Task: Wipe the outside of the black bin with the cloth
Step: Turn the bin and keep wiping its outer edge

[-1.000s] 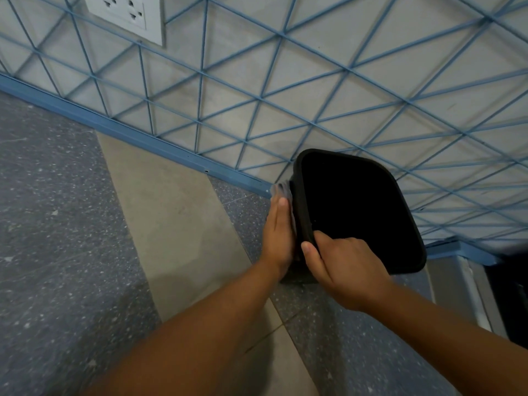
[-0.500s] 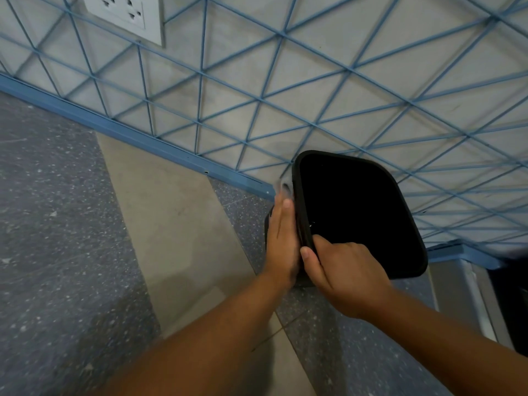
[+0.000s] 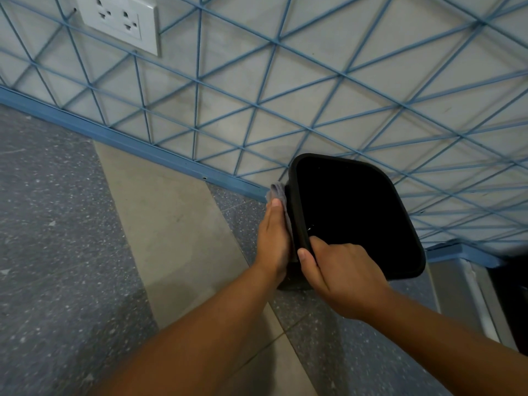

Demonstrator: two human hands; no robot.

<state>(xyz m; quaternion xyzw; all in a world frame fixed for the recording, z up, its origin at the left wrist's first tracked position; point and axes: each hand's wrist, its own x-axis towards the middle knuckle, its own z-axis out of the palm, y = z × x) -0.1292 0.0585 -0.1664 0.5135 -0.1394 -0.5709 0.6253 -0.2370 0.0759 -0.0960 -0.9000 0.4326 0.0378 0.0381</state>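
A grey wall crossed by thin blue lines meets a speckled floor (image 3: 57,224) along a blue skirting strip, and a white socket (image 3: 118,21) sits high on the wall. The black bin (image 3: 357,212) stands on the floor against the wall. The left hand (image 3: 273,238) lies flat, fingers straight and together, and presses the grey cloth (image 3: 278,192) on the bin's left outer side. The right hand (image 3: 343,272) curls over the near rim, probably so that the bin does not slide under the rubbing.

cloth (image 3: 278,195): mostly hidden under the left hand (image 3: 273,241)
bin (image 3: 357,215) side wall: hidden behind hands
socket (image 3: 118,21): top cut off
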